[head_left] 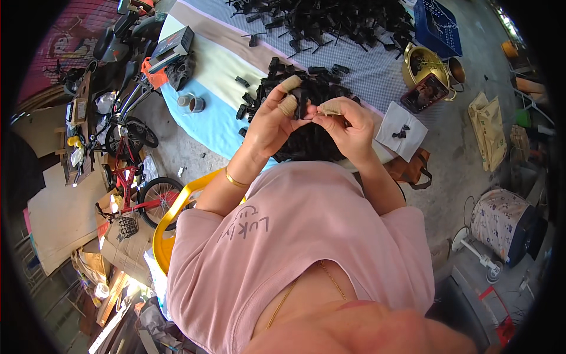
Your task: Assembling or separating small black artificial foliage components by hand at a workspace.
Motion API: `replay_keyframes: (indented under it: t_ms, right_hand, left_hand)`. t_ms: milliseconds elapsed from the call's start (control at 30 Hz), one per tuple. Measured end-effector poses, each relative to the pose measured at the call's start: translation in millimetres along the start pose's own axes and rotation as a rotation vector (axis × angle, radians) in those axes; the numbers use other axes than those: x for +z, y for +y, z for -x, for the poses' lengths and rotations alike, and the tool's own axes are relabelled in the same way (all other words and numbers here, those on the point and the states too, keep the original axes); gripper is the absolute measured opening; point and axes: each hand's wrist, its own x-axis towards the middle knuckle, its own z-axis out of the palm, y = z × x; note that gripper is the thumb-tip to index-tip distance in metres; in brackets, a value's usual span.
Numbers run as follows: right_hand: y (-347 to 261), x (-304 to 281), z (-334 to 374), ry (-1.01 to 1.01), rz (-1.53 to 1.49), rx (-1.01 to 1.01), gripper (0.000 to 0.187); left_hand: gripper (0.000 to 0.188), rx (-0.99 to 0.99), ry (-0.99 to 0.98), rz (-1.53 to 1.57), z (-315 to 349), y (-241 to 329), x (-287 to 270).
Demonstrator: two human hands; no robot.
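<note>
My left hand (pixel 272 121) and my right hand (pixel 349 125) meet over the table, fingertips nearly touching. Beige tape wraps several of my fingers. A small black plastic part (pixel 303 101) sits in my left fingers, partly hidden behind them. My right thumb and taped forefinger pinch at its near end; whatever lies inside that pinch is too small to make out. Behind and below the hands spreads a heap of similar black plastic parts (pixel 272 74). At the far side of the table lies a larger pile of black parts with thin stems (pixel 330 20).
Right of my hands lie a white paper (pixel 415 141) with black bits, a phone (pixel 425 93) leaning by a brass pot (pixel 410 74), a metal cup (pixel 456 71) and a blue basket (pixel 433 35). Leftward are a clear cup (pixel 191 103), a box (pixel 172 49) and a red bicycle (pixel 127 180).
</note>
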Motion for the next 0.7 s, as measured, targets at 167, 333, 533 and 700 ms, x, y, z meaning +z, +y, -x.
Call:
replay_keyframes:
  t_ms: [167, 333, 533, 700]
  right_hand:
    - [0, -2, -5, -0.058, 0.149, 0.068, 0.015]
    - [11, 2, -1, -0.102, -0.078, 0.408, 0.013]
    - [9, 0, 3, -0.205, -0.326, 0.615, 0.017]
    - [4, 3, 3, -0.222, -0.216, 0.615, 0.016]
  left_hand:
    - [0.034, 0.05, -0.05, -0.545, 13, -1, 5]
    - [0.041, 0.166, -0.098, -0.55, 12, -8, 7]
    - [0.034, 0.208, -0.019, -0.514, 12, -7, -1]
    - [0.033, 0.279, 0.012, -0.622, 15, -8, -2]
